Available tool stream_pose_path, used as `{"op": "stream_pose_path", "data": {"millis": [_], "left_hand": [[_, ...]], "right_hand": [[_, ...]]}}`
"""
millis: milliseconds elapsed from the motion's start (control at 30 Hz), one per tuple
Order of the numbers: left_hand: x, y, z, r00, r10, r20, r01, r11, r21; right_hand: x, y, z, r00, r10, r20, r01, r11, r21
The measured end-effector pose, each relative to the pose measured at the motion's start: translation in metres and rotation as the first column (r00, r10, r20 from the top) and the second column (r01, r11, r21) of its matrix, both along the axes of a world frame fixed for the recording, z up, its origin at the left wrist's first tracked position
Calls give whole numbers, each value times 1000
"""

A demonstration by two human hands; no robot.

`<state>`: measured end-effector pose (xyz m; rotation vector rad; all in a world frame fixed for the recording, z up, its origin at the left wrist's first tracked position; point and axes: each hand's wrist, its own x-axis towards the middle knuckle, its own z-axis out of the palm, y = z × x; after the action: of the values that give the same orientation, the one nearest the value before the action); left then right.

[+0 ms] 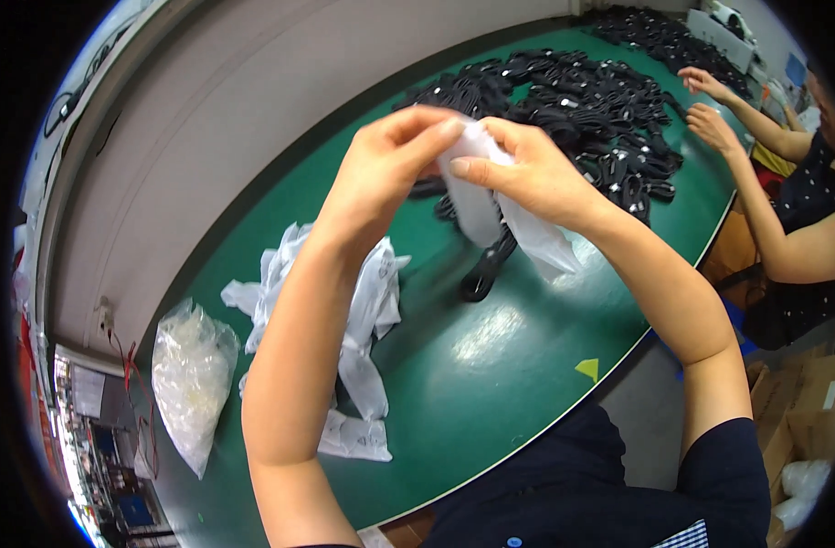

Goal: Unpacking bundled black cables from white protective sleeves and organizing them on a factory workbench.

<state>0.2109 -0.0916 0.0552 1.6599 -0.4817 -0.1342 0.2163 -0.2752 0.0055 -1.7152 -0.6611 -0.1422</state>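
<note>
Both my hands are raised above the green table (491,402), close together at a white plastic bag (543,242). My left hand (390,160) pinches the bag's upper edge between thumb and fingers. My right hand (536,173) grips the same bag close by, thumb across it. Two pale parts of the bag hang below my fingers, slightly smeared by motion. Beneath them a bundled black cable (484,274) lies on the table. Past my left forearm is a loose heap of white plastic bags (372,292), some with faint printing.
A large pile of black cable bundles (573,100) covers the table's far part. A clear bag of whitish contents (194,374) sits at the left. Across on the right, a co-worker's hands (710,110) are over the table edge. Cardboard boxes (806,402) stand lower right.
</note>
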Motion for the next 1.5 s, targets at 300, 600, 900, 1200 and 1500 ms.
{"op": "stream_pose_path", "data": {"millis": [300, 600, 900, 1200, 1500], "left_hand": [[-26, 64, -57, 898, 10, 440, -353, 613, 707], [-23, 91, -52, 958, 284, 37, -280, 904, 322], [-22, 90, 44, 944, 328, 27, -293, 874, -387], [-55, 144, -34, 820, 143, 554, -546, 485, 683], [-73, 143, -69, 873, 206, 441, -483, 254, 838]], "right_hand": [[22, -50, -7, 930, 22, -366, 135, 907, 399], [10, -25, -7, 918, 22, -396, 110, 945, 309], [15, 47, 10, 968, -54, -245, 26, 993, -115], [51, 126, -47, 919, 94, -383, -299, 799, -521], [52, 124, -53, 963, 109, -246, -193, 916, -352]]}}
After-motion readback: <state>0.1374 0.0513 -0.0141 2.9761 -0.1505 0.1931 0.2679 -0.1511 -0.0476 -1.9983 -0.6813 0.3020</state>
